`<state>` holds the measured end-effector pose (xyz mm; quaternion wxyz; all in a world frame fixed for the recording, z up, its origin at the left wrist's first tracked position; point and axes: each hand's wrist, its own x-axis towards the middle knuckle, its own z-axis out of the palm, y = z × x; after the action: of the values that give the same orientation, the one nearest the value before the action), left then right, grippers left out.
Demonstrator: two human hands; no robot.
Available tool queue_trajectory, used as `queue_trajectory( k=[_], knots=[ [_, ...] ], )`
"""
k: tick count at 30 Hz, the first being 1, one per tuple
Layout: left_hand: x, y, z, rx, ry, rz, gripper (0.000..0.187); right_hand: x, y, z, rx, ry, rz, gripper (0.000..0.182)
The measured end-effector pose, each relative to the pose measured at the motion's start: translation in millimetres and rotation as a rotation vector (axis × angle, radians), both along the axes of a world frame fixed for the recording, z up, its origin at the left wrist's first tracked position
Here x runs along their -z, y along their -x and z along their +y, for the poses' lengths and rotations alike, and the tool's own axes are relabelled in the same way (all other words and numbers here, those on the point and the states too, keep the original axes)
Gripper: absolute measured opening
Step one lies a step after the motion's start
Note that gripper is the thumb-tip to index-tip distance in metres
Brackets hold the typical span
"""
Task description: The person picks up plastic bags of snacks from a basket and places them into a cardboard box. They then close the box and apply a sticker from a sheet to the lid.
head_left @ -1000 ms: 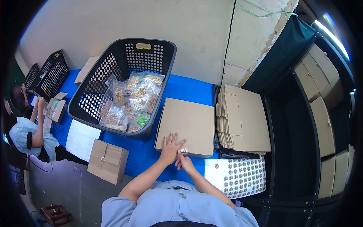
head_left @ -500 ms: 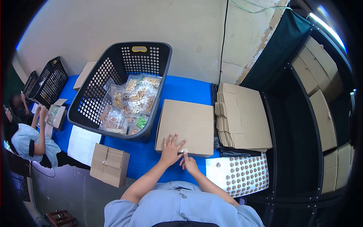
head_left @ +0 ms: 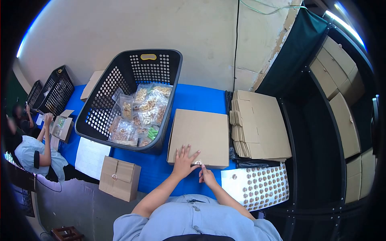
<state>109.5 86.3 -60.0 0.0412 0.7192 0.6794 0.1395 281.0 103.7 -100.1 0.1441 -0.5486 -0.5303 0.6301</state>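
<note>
A closed brown cardboard box (head_left: 201,132) lies on the blue-covered table in front of me. My left hand (head_left: 183,164) rests flat on its lid with fingers spread. At the box's front edge is a small round sticker (head_left: 198,162), beside my left thumb. My right hand (head_left: 207,177) has its index fingertip against that edge at the sticker, the other fingers curled in and holding nothing that I can see. To the right lies a sheet of round stickers (head_left: 261,184). A second closed box (head_left: 119,176) with a round sticker stands at the left.
A large black basket (head_left: 86,130) holds several clear packets of snacks (head_left: 146,110). Flattened cartons (head_left: 261,124) are stacked at the right, beside a dark shelf holding boxes (head_left: 341,124). Farther left, a co-worker (head_left: 36,154) handles an open box (head_left: 62,126) near more baskets.
The whole view has shifted slightly. My left hand stays flat on the lid, and my right index fingertip has slid a little rightward off the sticker, which now shows more.
</note>
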Motion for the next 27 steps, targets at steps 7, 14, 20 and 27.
queue_trajectory(
  k=[7, 14, 20, 27],
  knots=[
    [-4.0, -1.3, -7.3, -0.012, -0.049, -0.128, 0.064, -5.0, -46.8, 2.1, 0.361, -0.326, 0.065, 0.066],
    [-6.9, 19.3, -26.1, -0.344, -0.089, -0.058, 0.067, 0.3, -117.2, 29.3, 0.747, -0.430, 0.129, 0.051],
    [-15.1, 50.5, -29.0, -0.495, 0.078, -0.540, 0.077, 22.1, -106.5, 36.4, 0.545, -0.344, 0.165, 0.039],
    [70.1, 74.5, -22.7, -0.403, 0.121, -0.929, 0.086, 42.7, -81.6, 40.3, 0.359, -0.338, -0.046, 0.062]
  ],
)
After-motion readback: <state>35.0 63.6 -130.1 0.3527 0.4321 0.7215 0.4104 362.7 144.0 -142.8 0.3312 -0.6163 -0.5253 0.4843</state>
